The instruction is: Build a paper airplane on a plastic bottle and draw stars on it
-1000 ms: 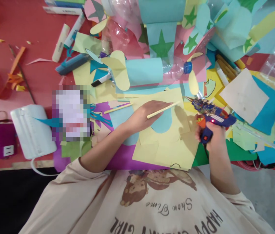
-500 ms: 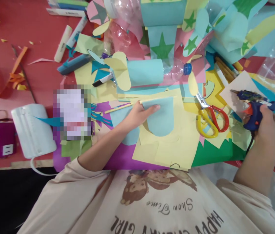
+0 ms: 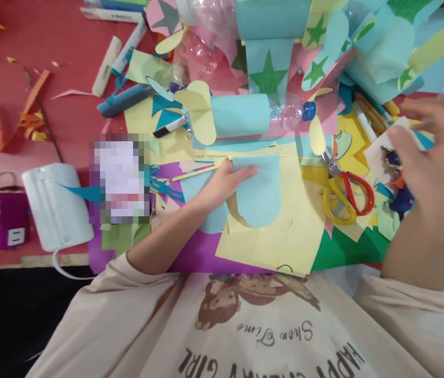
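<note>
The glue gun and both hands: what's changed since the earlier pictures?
The glue gun has moved right from over the scissors, and the right hand, now open, seems to have let it go. The left hand, which held the pale strip over the blue paper, now pinches that paper's upper left corner, the strip along its top edge. The paper-wrapped bottle stayed put.

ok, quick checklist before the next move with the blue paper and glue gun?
1. Blue paper gripped: ok, left hand has it near the upper left corner.
2. Blue paper flat on the yellow sheet: not ok, the shadow by its left edge suggests it is lifted.
3. Right hand open: ok, thumb and fingers apart.
4. Right hand clear of the glue gun: cannot tell, it partly hides the gun.
5. Scissors out of both hands: ok.
</note>
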A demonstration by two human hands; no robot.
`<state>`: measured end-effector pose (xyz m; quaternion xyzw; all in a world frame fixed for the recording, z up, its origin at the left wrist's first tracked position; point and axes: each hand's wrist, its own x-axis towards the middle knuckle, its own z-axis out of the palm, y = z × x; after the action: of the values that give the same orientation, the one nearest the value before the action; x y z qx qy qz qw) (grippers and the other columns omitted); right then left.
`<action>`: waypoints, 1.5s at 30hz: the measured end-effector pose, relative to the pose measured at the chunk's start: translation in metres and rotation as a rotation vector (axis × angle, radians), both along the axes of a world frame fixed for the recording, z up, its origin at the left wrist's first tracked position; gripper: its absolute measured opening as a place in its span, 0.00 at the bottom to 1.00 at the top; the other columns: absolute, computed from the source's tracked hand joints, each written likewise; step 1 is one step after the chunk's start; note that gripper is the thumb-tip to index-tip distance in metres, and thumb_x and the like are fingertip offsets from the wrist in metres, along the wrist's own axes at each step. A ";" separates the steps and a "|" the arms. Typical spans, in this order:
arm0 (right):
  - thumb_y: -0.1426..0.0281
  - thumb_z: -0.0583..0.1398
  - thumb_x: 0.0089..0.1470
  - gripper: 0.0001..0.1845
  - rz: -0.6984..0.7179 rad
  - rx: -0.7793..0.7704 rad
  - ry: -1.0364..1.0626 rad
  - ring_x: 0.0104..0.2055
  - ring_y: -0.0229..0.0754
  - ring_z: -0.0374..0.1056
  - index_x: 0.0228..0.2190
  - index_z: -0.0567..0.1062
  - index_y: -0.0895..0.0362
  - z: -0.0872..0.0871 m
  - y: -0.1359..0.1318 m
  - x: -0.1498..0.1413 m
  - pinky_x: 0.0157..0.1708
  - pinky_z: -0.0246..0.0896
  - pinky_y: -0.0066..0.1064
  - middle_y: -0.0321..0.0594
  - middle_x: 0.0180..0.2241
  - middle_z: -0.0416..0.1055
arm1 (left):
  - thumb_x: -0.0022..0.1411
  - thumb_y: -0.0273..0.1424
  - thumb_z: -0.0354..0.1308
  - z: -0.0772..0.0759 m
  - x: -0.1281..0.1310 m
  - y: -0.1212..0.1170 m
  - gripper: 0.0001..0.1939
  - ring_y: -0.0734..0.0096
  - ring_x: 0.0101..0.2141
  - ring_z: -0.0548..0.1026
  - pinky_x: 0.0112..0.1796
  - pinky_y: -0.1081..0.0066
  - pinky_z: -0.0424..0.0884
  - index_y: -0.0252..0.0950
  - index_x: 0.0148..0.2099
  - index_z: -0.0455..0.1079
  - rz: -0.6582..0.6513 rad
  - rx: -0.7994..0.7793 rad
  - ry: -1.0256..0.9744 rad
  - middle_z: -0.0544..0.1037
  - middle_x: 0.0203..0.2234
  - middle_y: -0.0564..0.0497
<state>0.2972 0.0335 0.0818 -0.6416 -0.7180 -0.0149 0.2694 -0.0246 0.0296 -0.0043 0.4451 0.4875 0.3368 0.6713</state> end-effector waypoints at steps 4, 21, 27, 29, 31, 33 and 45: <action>0.71 0.63 0.56 0.27 0.400 -0.207 -0.081 0.64 0.48 0.61 0.57 0.69 0.52 0.002 0.048 -0.066 0.64 0.57 0.47 0.46 0.61 0.66 | 0.54 0.39 0.63 -0.003 0.001 0.001 0.12 0.57 0.39 0.81 0.42 0.60 0.79 0.35 0.36 0.74 -0.036 -0.081 -0.094 0.82 0.33 0.47; 0.72 0.64 0.52 0.37 0.440 -0.252 -0.031 0.64 0.55 0.60 0.61 0.59 0.49 -0.029 0.024 -0.062 0.62 0.60 0.52 0.47 0.61 0.63 | 0.47 0.35 0.63 0.010 0.007 -0.004 0.11 0.57 0.36 0.82 0.41 0.62 0.80 0.35 0.34 0.73 -0.072 -0.268 -0.202 0.84 0.33 0.48; 0.72 0.62 0.52 0.36 0.478 -0.150 -0.034 0.63 0.52 0.62 0.60 0.59 0.48 -0.046 0.012 -0.061 0.61 0.62 0.54 0.46 0.59 0.64 | 0.52 0.37 0.60 0.002 0.007 -0.006 0.11 0.52 0.42 0.81 0.44 0.56 0.80 0.35 0.35 0.72 -0.121 -0.219 -0.168 0.83 0.33 0.46; 0.73 0.62 0.52 0.37 0.484 -0.121 -0.062 0.63 0.52 0.61 0.61 0.59 0.49 -0.048 0.010 -0.062 0.61 0.62 0.52 0.48 0.58 0.64 | 0.52 0.37 0.60 0.000 0.007 -0.006 0.11 0.51 0.43 0.81 0.44 0.55 0.80 0.35 0.35 0.72 -0.110 -0.214 -0.169 0.83 0.32 0.45; 0.73 0.62 0.52 0.39 0.485 -0.111 -0.088 0.64 0.52 0.61 0.62 0.56 0.48 -0.048 0.008 -0.062 0.61 0.61 0.50 0.50 0.59 0.63 | 0.51 0.36 0.61 0.000 0.008 -0.005 0.10 0.52 0.40 0.82 0.43 0.56 0.80 0.35 0.34 0.71 -0.087 -0.228 -0.184 0.83 0.31 0.46; 0.72 0.62 0.52 0.40 0.490 -0.105 -0.103 0.64 0.53 0.60 0.63 0.55 0.48 -0.048 0.007 -0.062 0.61 0.61 0.51 0.50 0.60 0.62 | 0.50 0.36 0.62 0.000 0.009 -0.005 0.09 0.53 0.38 0.82 0.42 0.57 0.81 0.35 0.33 0.71 -0.069 -0.248 -0.190 0.83 0.30 0.46; 0.69 0.59 0.56 0.38 0.451 -0.131 -0.066 0.66 0.53 0.59 0.64 0.54 0.45 -0.053 0.005 -0.057 0.62 0.60 0.53 0.46 0.63 0.62 | 0.49 0.34 0.63 -0.003 0.008 -0.004 0.13 0.53 0.39 0.82 0.41 0.57 0.81 0.35 0.38 0.73 -0.011 -0.266 -0.198 0.83 0.34 0.48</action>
<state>0.2399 0.0381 0.0291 -0.4805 -0.8508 0.0715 0.2001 -0.0163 0.0259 -0.0073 0.3194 0.4569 0.3080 0.7709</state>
